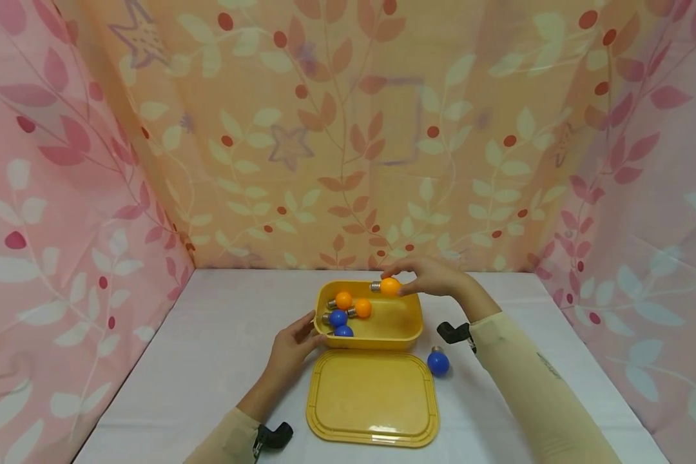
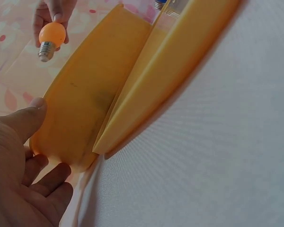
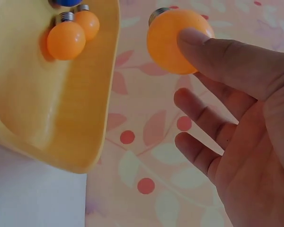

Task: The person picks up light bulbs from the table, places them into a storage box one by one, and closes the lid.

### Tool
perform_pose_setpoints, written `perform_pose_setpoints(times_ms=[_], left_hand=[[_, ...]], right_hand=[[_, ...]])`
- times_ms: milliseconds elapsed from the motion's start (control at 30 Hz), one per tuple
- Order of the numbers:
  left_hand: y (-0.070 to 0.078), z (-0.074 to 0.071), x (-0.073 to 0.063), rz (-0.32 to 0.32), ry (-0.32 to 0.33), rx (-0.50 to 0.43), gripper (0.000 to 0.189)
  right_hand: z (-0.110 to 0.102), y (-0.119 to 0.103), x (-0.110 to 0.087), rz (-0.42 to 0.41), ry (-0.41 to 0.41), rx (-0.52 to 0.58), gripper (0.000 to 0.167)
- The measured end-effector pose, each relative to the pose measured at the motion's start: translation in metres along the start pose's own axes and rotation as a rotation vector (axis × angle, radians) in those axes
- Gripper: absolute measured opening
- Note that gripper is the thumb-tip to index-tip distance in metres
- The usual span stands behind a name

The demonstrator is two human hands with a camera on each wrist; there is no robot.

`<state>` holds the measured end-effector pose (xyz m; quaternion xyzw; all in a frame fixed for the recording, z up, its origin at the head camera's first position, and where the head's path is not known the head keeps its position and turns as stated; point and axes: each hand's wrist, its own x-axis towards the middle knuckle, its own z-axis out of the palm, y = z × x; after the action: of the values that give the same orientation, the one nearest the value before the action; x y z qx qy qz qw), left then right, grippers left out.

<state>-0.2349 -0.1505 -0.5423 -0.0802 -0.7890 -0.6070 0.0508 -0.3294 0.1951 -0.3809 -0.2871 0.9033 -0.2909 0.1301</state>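
Note:
Over the back right of a yellow plastic box point(image 1: 390, 327), my right hand point(image 1: 435, 277) pinches an orange light bulb point(image 1: 390, 287) by its globe. Its metal screw base points left in the head view. My left hand point(image 1: 292, 345) holds the box at its left end, thumb point(image 2: 34, 113) against the wall and fingers bent beside it. Inside the box, toward the left, lie two orange bulbs point(image 1: 362, 308) and two blue bulbs point(image 1: 338, 318). The front blue one is partly hidden by the box wall.
A yellow lid point(image 1: 373, 396) lies flat on the white table point(image 1: 197, 361), in front of the box. One blue bulb point(image 1: 438, 363) rests on the table to the right, near the lid's back right corner. Patterned cloth point(image 1: 348, 161) hangs behind and along both sides.

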Motion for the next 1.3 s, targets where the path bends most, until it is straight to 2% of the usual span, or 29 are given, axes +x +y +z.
perform_pose_setpoints(times_ms=[167,267,467,600,833,1033,1167,1300], left_hand=[[-0.002,0.0,0.0,0.001,0.002,-0.003,0.067],[-0.002,0.0,0.0,0.002,0.001,-0.013,0.069],[0.001,-0.001,0.001,-0.002,0.006,-0.016,0.068],[-0.001,0.0,0.001,-0.004,0.007,-0.006,0.067],[-0.003,0.0,0.001,-0.013,0.015,0.0,0.069],[-0.003,-0.002,0.001,0.005,0.011,-0.007,0.069],[-0.004,-0.002,-0.001,0.004,0.013,-0.026,0.068],[-0.004,-0.001,-0.001,0.004,0.009,-0.047,0.067]], right_hand=[[0.003,-0.002,0.011,-0.001,-0.068,0.035,0.039],[0.005,-0.003,0.017,0.005,-0.098,0.015,0.039],[0.009,-0.003,0.03,-0.048,-0.138,-0.055,0.039],[0.014,0.002,0.036,-0.072,-0.166,-0.054,0.038],[0.026,0.005,0.046,-0.043,-0.226,-0.013,0.039],[0.034,0.007,0.054,-0.077,-0.264,-0.009,0.039],[0.042,0.011,0.058,-0.05,-0.284,-0.027,0.037],[0.047,0.013,0.058,-0.021,-0.287,0.003,0.038]])
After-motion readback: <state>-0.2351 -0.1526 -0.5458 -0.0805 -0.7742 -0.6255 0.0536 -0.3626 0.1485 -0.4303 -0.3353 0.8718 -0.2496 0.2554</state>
